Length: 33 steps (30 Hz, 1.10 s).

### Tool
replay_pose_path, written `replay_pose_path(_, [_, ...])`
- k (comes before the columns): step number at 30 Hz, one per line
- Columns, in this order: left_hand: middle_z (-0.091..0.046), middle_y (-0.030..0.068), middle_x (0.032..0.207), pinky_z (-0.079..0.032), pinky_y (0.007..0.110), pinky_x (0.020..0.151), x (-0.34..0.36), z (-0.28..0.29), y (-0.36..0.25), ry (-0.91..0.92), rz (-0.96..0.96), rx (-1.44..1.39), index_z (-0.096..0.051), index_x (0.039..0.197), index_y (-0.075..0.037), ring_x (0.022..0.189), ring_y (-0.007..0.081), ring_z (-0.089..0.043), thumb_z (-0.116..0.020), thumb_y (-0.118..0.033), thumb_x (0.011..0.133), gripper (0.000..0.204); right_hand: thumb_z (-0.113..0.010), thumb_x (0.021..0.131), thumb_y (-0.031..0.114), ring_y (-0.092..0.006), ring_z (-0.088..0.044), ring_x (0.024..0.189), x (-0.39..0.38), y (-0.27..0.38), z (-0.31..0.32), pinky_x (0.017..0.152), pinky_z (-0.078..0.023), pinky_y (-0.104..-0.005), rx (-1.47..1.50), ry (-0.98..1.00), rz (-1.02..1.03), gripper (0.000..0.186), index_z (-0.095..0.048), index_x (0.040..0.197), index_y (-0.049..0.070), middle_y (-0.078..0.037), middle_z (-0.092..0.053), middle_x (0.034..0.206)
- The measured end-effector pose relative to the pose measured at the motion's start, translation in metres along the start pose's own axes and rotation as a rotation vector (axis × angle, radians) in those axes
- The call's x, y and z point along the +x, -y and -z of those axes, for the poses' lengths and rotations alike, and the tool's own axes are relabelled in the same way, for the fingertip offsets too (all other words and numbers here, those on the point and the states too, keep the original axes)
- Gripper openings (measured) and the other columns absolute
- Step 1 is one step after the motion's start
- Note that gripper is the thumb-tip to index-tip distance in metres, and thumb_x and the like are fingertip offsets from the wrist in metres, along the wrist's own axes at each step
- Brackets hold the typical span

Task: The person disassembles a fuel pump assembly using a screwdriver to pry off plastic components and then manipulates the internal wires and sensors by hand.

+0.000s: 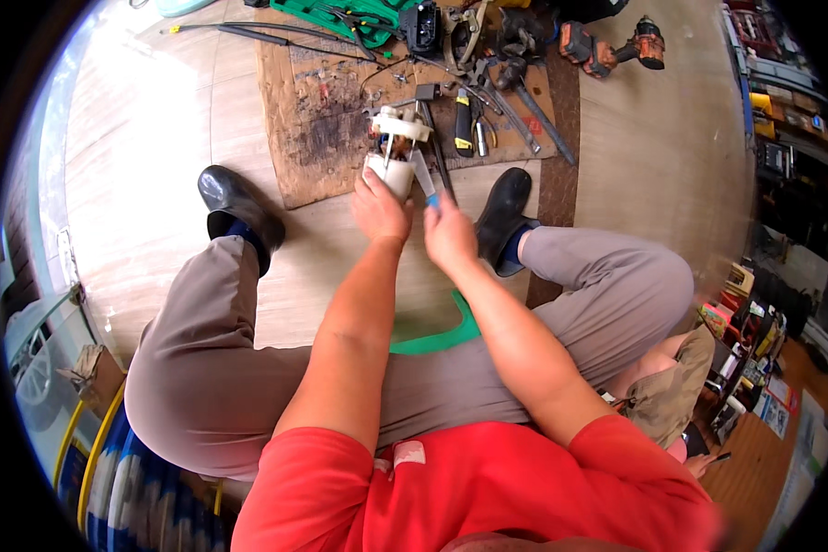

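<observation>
My left hand [380, 210] is wrapped round the lower, cup-shaped part of a white plastic fuel pump module [397, 177]. Its round flange faces away from me, joined to the cup by thin metal rods, with brownish parts between them. In my right hand [451, 237] is a flat-bladed knife [422, 175] with a blue handle. The blade lies alongside the module's right side; whether it touches cannot be told. Beneath and beyond both hands is a stained cardboard sheet [308, 143] on the floor.
A yellow-and-black utility knife [464, 124], pliers [484, 129] and long metal bars [547, 127] lie on the cardboard. Farther off are an open green tool case [313, 14] and a cordless drill [647, 44]. Another person's camouflage-clad leg [667, 391] is at my right, near crowded shelves.
</observation>
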State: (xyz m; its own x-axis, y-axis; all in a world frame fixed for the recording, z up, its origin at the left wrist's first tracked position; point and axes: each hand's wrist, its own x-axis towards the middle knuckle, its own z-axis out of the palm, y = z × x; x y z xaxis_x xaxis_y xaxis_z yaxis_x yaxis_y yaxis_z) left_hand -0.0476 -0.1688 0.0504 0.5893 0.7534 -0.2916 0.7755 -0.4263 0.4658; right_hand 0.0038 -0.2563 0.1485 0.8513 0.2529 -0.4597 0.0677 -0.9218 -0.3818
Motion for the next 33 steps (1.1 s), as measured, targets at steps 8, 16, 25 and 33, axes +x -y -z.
replay_pose_path(8, [-0.045, 0.0225, 0.137, -0.043, 0.048, 0.096, -0.015, 0.007, -0.005, 0.064, -0.013, 0.065, -0.031, 0.147, 0.001, 0.120, 0.0404, -0.048, -0.088, -0.041, 0.067, 0.107, -0.070, 0.087, 0.032, -0.0439, -0.063, 0.105, -0.005, 0.001, 0.038, 0.091, -0.050, -0.0474, 0.006, 0.168, 0.050, 0.048, -0.060, 0.120, -0.001, -0.027, -0.067, 0.109])
replay_pose_path(16, [-0.049, 0.0215, 0.137, -0.050, 0.050, 0.094, 0.013, 0.016, 0.000, 0.172, 0.072, -0.084, -0.029, 0.148, -0.002, 0.119, 0.0386, -0.056, -0.088, -0.051, 0.061, 0.116, -0.068, 0.086, 0.030, -0.0376, -0.067, 0.088, 0.042, 0.004, 0.087, 0.079, -0.052, -0.0438, -0.071, 0.194, 0.205, 0.031, -0.071, 0.098, 0.001, -0.021, -0.070, 0.091])
replay_pose_path(25, [-0.053, 0.0255, 0.125, -0.050, 0.048, 0.093, 0.012, 0.006, 0.005, 0.178, 0.060, -0.168, -0.026, 0.149, -0.005, 0.112, 0.0421, -0.058, -0.088, -0.046, 0.064, 0.113, -0.064, 0.089, 0.028, -0.0382, -0.067, 0.094, 0.052, 0.019, 0.102, 0.081, -0.054, -0.0481, -0.493, 0.346, 0.383, 0.026, -0.071, 0.091, 0.002, -0.019, -0.070, 0.095])
replay_pose_path(33, [-0.053, 0.0256, 0.124, -0.050, 0.048, 0.093, 0.011, 0.011, 0.002, 0.185, 0.055, -0.147, -0.027, 0.149, -0.004, 0.110, 0.0432, -0.058, -0.088, -0.046, 0.065, 0.112, -0.063, 0.090, 0.026, -0.0376, -0.068, 0.088, 0.048, 0.020, 0.103, 0.078, -0.055, -0.0484, -0.570, 0.326, 0.443, 0.022, -0.071, 0.091, 0.006, -0.017, -0.071, 0.091])
